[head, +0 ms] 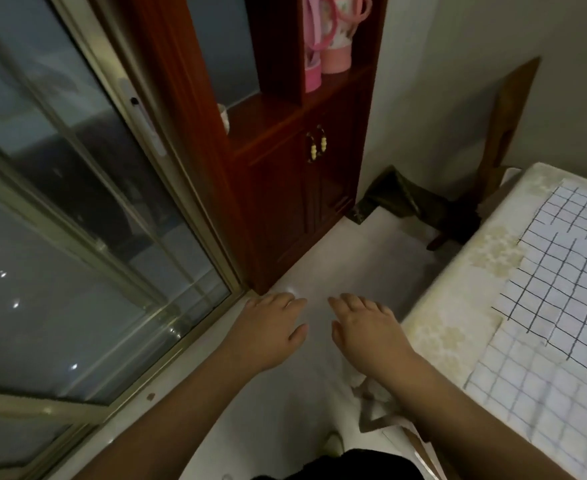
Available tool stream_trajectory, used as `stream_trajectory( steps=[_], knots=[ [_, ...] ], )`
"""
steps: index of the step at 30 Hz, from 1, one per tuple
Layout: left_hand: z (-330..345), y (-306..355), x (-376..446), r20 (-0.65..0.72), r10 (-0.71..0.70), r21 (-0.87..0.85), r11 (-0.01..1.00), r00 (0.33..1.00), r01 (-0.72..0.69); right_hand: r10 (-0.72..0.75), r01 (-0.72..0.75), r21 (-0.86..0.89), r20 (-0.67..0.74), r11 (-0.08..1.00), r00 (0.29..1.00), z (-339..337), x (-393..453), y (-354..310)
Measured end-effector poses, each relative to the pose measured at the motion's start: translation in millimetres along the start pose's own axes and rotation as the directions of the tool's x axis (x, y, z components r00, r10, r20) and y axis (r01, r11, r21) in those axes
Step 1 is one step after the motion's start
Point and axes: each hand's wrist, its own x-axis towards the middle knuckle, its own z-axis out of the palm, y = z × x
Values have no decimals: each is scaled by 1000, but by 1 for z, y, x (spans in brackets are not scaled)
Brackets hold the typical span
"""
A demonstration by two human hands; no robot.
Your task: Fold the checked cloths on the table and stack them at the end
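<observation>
Nearest the lens: dark clothing on the person's body at the bottom edge, both bare forearms reaching forward from it over pale floor.

Left hand (273,329): palm down, fingers straight and slightly spread, holding nothing. It hovers over the floor, well apart from the table (454,289) on the side away from it.

Right hand (366,332): same posture, fingers extended and relaxed, thumb out, nothing held. Just beside the left hand, and between it and the table; its knuckles are near the table's near corner, not touching.

Checked cloths: two visible on the table, which carries a cream patterned cover. The bold-lined cloth (569,271) lies toward the table's far part, its surface rumpled and its lower edge ragged. The faint-lined cloth (544,403) lies on the table's near part, partly under the bold one's lower edge. Both are unfolded; no stack seen.

Key relation: both cloths lie to the right of the hands, past the table's edge. The right hand is clearly nearer; the left would have to cross further. The table's edge runs diagonally from near-right to far-left, and the cloths' grids follow it roughly, so their near borders face the right hand.

Judgement: folding not begun; next move probably a turn toward the table, right hand arriving first at the faint-lined cloth's near border.

Beyond the table: a wooden cabinet (285,168) and a sliding window (77,202).
</observation>
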Motion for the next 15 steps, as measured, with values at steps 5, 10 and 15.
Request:
stream_trajectory(
  steps=[5,10,15],
  knots=[
    [-14,-8,52,9,106,60,992,994,-107,108,-108,7,-27,994,994,-17,28,19],
    [-25,-21,105,-8,221,82,972,975,-220,217,-216,32,-39,976,975,-24,60,27],
    [-39,-46,156,15,349,72,934,937,-350,353,-351,44,-30,935,935,-32,102,32]
  ],
)
